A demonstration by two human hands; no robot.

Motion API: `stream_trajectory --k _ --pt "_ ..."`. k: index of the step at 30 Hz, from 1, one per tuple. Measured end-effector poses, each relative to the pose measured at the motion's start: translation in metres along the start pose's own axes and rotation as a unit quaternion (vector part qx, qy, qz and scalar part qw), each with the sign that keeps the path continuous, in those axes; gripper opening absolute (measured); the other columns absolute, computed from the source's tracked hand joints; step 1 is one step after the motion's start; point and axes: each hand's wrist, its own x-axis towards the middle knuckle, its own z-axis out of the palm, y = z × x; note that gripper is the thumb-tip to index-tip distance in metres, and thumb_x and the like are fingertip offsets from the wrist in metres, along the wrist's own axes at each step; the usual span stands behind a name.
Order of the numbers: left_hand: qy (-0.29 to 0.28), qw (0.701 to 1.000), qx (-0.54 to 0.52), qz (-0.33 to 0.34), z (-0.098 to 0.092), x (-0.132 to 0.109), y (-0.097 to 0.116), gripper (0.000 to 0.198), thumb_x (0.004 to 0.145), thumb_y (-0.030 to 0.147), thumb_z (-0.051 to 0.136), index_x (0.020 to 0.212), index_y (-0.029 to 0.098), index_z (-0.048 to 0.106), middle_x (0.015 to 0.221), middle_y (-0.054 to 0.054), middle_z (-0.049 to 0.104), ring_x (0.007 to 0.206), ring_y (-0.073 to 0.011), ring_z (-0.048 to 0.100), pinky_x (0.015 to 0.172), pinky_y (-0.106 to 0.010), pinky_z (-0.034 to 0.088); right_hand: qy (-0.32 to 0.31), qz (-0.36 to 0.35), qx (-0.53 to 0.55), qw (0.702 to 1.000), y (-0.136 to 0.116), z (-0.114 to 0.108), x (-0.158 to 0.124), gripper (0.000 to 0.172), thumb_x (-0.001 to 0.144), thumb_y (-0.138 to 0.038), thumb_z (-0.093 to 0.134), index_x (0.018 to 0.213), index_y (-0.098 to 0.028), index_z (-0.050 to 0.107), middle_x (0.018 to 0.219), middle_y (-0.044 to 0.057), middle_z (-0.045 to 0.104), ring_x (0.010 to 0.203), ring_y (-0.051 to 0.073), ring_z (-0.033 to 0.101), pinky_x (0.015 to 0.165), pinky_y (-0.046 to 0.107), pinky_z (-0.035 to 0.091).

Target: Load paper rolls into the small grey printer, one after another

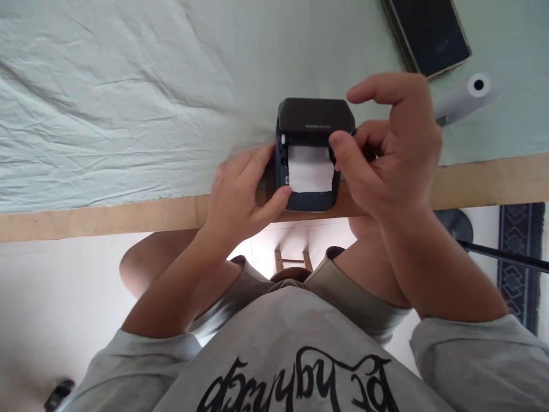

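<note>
A small dark receipt printer sits near the table's front edge, with white paper lying across its near part. Its black cover is at the far side; how far it is raised, I cannot tell. My left hand grips the printer's left side, the thumb on its near left corner beside the paper. At the right side, my right hand has its thumb against the cover's edge near the paper. Its index finger is raised and bent above the far right corner, while the other fingers curl beside the printer, partly hidden.
A white paper roll lies right of my right hand. Beyond it is a dark rectangular box. A pale green cloth with wrinkles covers the table, whose wooden edge runs above my legs. A dark patterned mat lies below right.
</note>
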Motion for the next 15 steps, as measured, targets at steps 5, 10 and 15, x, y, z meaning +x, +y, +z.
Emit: stream_trajectory --k 5,10,15 --pt "0.000 1.000 -0.001 0.013 -0.003 0.001 0.000 0.049 0.100 0.050 0.053 0.140 0.023 0.053 0.130 -0.011 0.071 0.118 -0.0337 0.068 0.096 -0.047 0.051 0.042 -0.022 0.007 0.999 -0.006 0.001 0.010 0.012 0.093 -0.023 0.062 0.103 -0.026 0.056 0.104 -0.002 0.070 0.070 0.011 0.068 0.058 0.028 0.043" --pt "0.001 1.000 0.003 0.016 -0.003 0.002 0.002 0.048 0.099 0.049 0.054 0.140 0.024 0.053 0.129 -0.011 0.072 0.116 -0.0330 0.069 0.096 -0.046 0.053 -0.141 -0.015 -0.130 0.981 -0.011 0.002 0.033 0.009 0.087 -0.023 0.061 0.091 -0.026 0.069 0.086 -0.002 0.076 0.068 0.018 0.063 0.072 0.037 0.047" --pt "0.004 1.000 0.004 0.007 -0.002 0.003 0.002 0.047 0.100 0.050 0.054 0.139 0.025 0.055 0.122 -0.010 0.073 0.110 -0.0315 0.070 0.094 -0.045 0.054 -0.274 0.010 -0.266 0.924 -0.025 -0.004 0.051 0.029 0.085 -0.022 0.061 0.112 -0.030 0.071 0.106 0.003 0.077 0.096 0.032 0.070 0.073 0.042 0.048"
